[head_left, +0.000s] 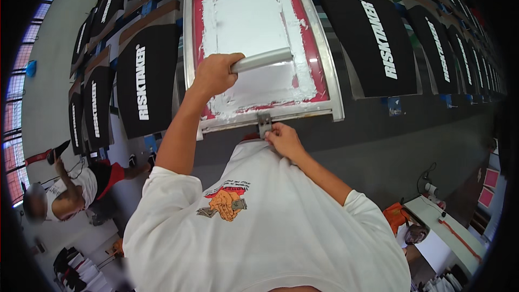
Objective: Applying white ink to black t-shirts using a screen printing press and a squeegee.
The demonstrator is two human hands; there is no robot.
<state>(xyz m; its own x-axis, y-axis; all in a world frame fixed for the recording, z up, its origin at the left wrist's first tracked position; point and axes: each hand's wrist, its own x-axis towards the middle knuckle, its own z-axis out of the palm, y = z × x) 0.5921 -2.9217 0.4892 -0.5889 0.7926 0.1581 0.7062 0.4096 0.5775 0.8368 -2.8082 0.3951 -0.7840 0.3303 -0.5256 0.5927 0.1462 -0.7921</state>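
A screen printing frame (326, 67) with a pale metal border lies before me, its mesh red at the margins and thickly smeared with white ink (248, 16). My left hand (216, 74) is closed around the left end of a squeegee (265, 59), which lies across the inked mesh, slightly tilted. At the frame's near edge a small metal bracket (264, 124) sticks out. The fingers of my right hand (285, 140) are pinched at that bracket, touching its right side. What lies beneath the screen is hidden.
Black fabric panels with white lettering lie on boards to the left (146, 75) and right (373, 43), in long rows. At the far left another person (73, 192) bends near a pale surface. A white table (443, 232) stands at the lower right, an orange bag (394, 216) beside it.
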